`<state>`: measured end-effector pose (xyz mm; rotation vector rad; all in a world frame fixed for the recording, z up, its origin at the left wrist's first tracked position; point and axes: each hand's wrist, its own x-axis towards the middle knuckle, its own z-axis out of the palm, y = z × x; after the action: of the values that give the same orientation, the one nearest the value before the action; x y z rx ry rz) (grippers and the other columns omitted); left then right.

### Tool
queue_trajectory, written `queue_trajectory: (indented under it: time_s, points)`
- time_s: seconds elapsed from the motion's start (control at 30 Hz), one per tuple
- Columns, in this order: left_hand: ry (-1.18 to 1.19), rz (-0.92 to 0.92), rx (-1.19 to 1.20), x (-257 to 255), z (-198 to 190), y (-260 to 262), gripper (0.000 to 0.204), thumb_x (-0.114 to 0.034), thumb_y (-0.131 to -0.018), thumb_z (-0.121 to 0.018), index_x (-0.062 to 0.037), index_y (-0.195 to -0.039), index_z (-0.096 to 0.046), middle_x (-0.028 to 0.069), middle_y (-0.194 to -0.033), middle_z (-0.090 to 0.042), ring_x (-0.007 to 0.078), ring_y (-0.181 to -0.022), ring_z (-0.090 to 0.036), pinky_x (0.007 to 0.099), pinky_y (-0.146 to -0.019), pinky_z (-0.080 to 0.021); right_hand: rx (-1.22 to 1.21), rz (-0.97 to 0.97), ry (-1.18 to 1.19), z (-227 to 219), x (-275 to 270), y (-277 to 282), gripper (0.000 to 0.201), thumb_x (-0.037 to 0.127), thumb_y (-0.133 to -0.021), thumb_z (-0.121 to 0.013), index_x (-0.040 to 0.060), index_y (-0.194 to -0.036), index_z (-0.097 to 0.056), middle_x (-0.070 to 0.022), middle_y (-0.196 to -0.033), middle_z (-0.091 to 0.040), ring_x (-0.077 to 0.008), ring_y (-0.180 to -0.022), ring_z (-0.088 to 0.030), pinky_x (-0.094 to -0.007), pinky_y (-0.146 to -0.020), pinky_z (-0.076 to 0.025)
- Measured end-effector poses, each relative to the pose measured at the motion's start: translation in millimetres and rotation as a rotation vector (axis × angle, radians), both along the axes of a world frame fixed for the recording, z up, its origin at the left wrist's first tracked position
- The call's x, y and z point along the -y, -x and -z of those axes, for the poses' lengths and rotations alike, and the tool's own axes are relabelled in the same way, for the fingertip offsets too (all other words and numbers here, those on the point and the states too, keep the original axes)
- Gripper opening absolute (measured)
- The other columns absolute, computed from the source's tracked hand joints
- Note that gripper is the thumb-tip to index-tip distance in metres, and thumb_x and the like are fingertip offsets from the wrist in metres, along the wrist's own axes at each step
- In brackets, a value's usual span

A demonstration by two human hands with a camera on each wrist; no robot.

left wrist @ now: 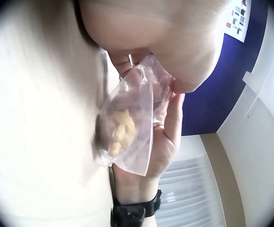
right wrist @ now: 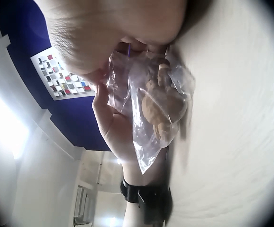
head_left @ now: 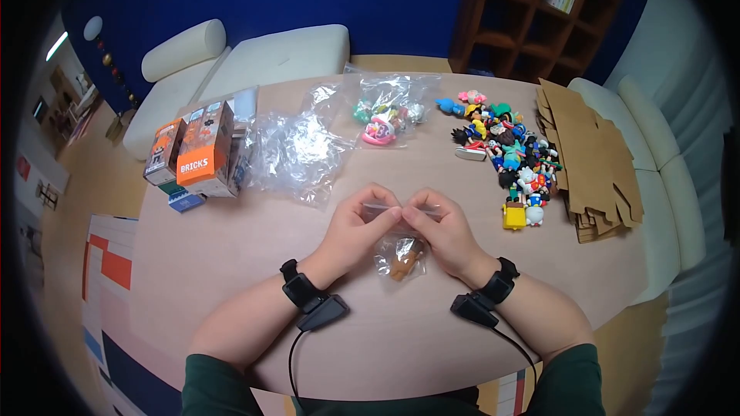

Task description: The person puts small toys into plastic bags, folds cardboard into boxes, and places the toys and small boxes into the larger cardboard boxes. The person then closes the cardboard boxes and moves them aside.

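Observation:
A small clear zip bag (head_left: 400,256) with a brown figure (head_left: 404,263) inside hangs near the table's front middle. The left hand (head_left: 362,223) and the right hand (head_left: 445,233) pinch its top edge between thumbs and curled fingers, thumb tips side by side. In the left wrist view the tan figure (left wrist: 121,132) shows through the bag (left wrist: 144,146), its lower end at the table surface. The right wrist view shows the brown figure (right wrist: 163,109) in the bag (right wrist: 141,151), below both hands; the fingers behind the plastic are partly hidden.
Boxes (head_left: 206,150) stand at the left, beside empty clear bags (head_left: 301,150). Bagged figures (head_left: 385,112) lie at the back middle. A pile of small figures (head_left: 512,146) and flat cardboard (head_left: 590,154) lie at the right of the table (head_left: 231,277).

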<state>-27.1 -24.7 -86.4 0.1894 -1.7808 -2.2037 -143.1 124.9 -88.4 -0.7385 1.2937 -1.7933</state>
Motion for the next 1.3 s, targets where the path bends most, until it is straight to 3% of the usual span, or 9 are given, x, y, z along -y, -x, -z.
queue_trajectory:
  time_s: [0.27, 0.5, 0.7, 0.83, 0.97, 1.1, 1.13, 1.2, 1.3]
  points:
    - [0.146, 0.049, -0.03, -7.6, -1.1, 6.5, 0.031, -0.011, -0.095, -0.071, -0.0042, -0.12, -0.055, 0.0003, -0.102, -0.063, 0.0078, -0.096, -0.061, 0.0255, -0.085, -0.051, -0.139, 0.157, 0.193, 6.0, -1.6, 14.4, 0.011, 0.016, -0.101, -0.063, 0.0064, -0.1, -0.059, -0.0003, -0.094, -0.063, -0.0067, -0.087, -0.06, -0.0237, -0.079, -0.05]
    - [0.192, 0.164, 0.2, -3.6, 0.5, 5.2, 0.027, -0.011, -0.094, -0.071, -0.0034, -0.116, -0.057, 0.0007, -0.098, -0.063, 0.0068, -0.089, -0.06, 0.0241, -0.078, -0.052, 0.119, 0.18, 0.067, -4.8, -1.6, 18.8, 0.01, 0.016, -0.099, -0.066, 0.0069, -0.103, -0.063, -0.0003, -0.093, -0.064, -0.0081, -0.084, -0.06, -0.0239, -0.078, -0.048]
    - [0.534, 0.203, 0.166, -8.0, -13.0, 6.3, 0.067, -0.006, -0.087, -0.079, -0.0089, -0.142, -0.04, 0.0066, -0.114, -0.061, 0.0118, -0.102, -0.06, 0.0265, -0.084, -0.052, 0.065, 0.233, 0.155, 10.0, -2.2, 29.9, 0.008, 0.014, -0.1, -0.062, 0.0061, -0.103, -0.064, -0.0015, -0.092, -0.064, -0.0106, -0.084, -0.061, -0.0265, -0.077, -0.049]
    - [0.445, 0.193, 0.163, -6.0, 1.5, 8.1, 0.07, -0.004, -0.086, -0.079, -0.0081, -0.143, -0.039, 0.0073, -0.116, -0.061, 0.0134, -0.108, -0.06, 0.0287, -0.088, -0.053, 0.111, 0.261, 0.141, 4.5, -1.4, 32.1, 0.017, 0.021, -0.105, -0.057, 0.0069, -0.113, -0.061, -0.0018, -0.095, -0.063, -0.0102, -0.085, -0.061, -0.0264, -0.076, -0.049]
    - [0.256, -0.085, 0.037, 3.0, 8.6, 9.0, 0.07, -0.005, -0.088, -0.075, -0.0067, -0.145, -0.035, 0.011, -0.114, -0.064, 0.0189, -0.105, -0.065, 0.0312, -0.088, -0.054, 0.16, 0.184, 0.141, 14.1, 3.3, 37.0, 0.032, 0.035, -0.109, -0.047, 0.0082, -0.12, -0.059, -0.0004, -0.095, -0.062, -0.0089, -0.085, -0.06, -0.0253, -0.076, -0.05]
    - [0.064, -0.37, 0.009, 8.2, -29.1, 12.6, 0.073, 0.001, -0.087, -0.073, -0.004, -0.147, -0.033, 0.0103, -0.11, -0.065, 0.0168, -0.099, -0.065, 0.0285, -0.087, -0.053, -0.064, 0.045, 0.032, 20.4, 6.7, 35.7, 0.022, 0.026, -0.106, -0.056, 0.0071, -0.116, -0.062, 0.0001, -0.09, -0.062, -0.0075, -0.081, -0.058, -0.0241, -0.073, -0.05]
    - [0.073, -0.358, 0.008, 16.9, -32.6, 14.8, 0.073, 0.001, -0.087, -0.073, -0.004, -0.147, -0.033, 0.0103, -0.11, -0.065, 0.0168, -0.099, -0.065, 0.0285, -0.087, -0.053, -0.063, 0.057, 0.04, 21.0, 7.2, 33.7, 0.022, 0.026, -0.106, -0.056, 0.0071, -0.116, -0.062, 0.0001, -0.09, -0.062, -0.0075, -0.081, -0.058, -0.0241, -0.073, -0.05]
    - [0.281, -0.447, 0.086, 37.7, -30.5, 21.2, 0.073, -0.005, -0.089, -0.072, -0.0047, -0.148, -0.03, 0.0117, -0.108, -0.068, 0.0167, -0.1, -0.065, 0.0277, -0.084, -0.052, -0.469, -0.002, 0.011, 24.0, 8.4, 31.2, 0.018, 0.02, -0.102, -0.06, 0.004, -0.109, -0.065, 0.0005, -0.088, -0.064, -0.0075, -0.08, -0.059, -0.0239, -0.074, -0.049]
    - [0.336, -0.45, 0.05, 61.6, -29.3, 55.7, 0.075, -0.011, -0.089, -0.074, -0.0051, -0.149, -0.028, 0.0133, -0.11, -0.068, 0.0159, -0.098, -0.065, 0.028, -0.083, -0.051, -0.54, -0.001, -0.009, 16.6, 5.0, 25.8, 0.019, 0.02, -0.099, -0.063, 0.0012, -0.1, -0.066, -0.0042, -0.083, -0.067, -0.0117, -0.076, -0.061, -0.0283, -0.072, -0.05]
